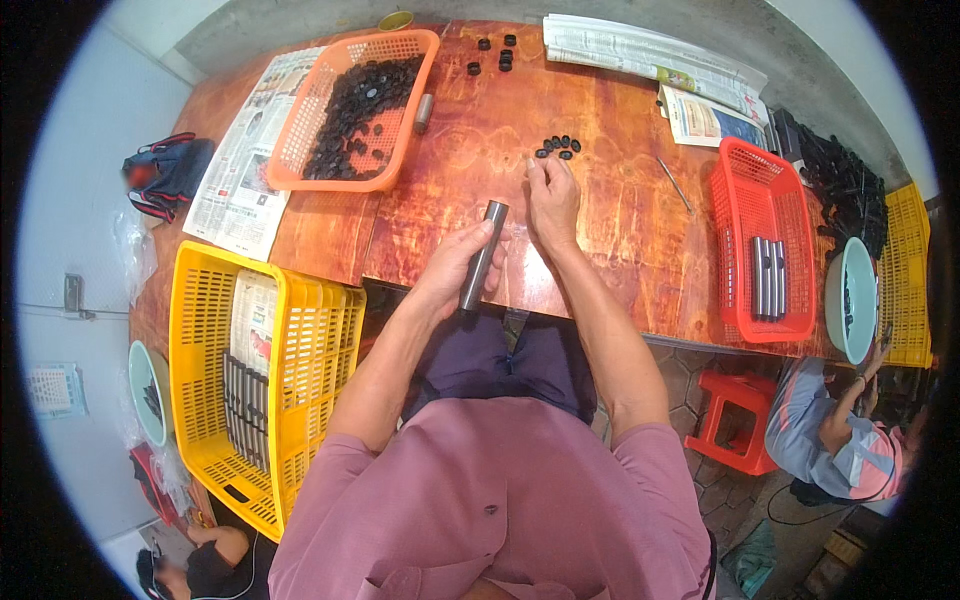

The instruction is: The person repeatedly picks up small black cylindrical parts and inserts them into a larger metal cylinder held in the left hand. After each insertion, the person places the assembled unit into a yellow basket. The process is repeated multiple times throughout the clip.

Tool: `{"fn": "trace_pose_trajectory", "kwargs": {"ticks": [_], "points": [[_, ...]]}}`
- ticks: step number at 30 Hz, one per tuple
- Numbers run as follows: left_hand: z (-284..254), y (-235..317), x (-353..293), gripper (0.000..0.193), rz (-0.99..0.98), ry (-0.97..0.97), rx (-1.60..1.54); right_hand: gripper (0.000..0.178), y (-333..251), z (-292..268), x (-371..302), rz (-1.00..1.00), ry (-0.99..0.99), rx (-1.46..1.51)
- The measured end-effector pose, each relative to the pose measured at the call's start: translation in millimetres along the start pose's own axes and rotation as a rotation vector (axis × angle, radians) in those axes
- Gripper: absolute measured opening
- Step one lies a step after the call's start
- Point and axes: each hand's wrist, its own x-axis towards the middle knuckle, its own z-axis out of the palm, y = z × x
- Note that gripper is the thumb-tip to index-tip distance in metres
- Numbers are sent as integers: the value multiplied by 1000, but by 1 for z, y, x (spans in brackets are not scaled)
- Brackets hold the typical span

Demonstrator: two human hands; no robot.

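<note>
Left hand point(458, 262) wraps a tube point(483, 258); right hand point(554, 205) bunches, hold unclear; pieces point(565, 155) beyond lie loose; what's finished, I can't tell.

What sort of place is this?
Probably a small workshop. The left hand holds a dark tube, an orange basket holds many little black parts, and a red basket holds more tubes.
</note>
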Motion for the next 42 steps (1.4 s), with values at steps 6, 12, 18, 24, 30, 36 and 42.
{"fn": "trace_pose_trajectory", "kwargs": {"ticks": [6,12,18,24,30,36,42], "points": [[-3,-3,1,37,65,6,109,28,1,0,0,-6,-6,-10],[4,-7,3,33,60,0,91,28,6,3,1,-16,-2,-20],[-3,-10,5,31,120,62,230,28,5,3,1,-33,4,-23],[0,-4,4,36,134,69,57,27,5,2,1,-42,2,-25],[-1,-4,4,43,71,77,-73,27,3,2,1,-19,-11,-21],[-6,-6,2,40,9,105,-50,27,3,2,1,-4,-21,-31],[-8,-12,4,37,84,106,119,28,5,2,0,-21,-20,-23]]}}
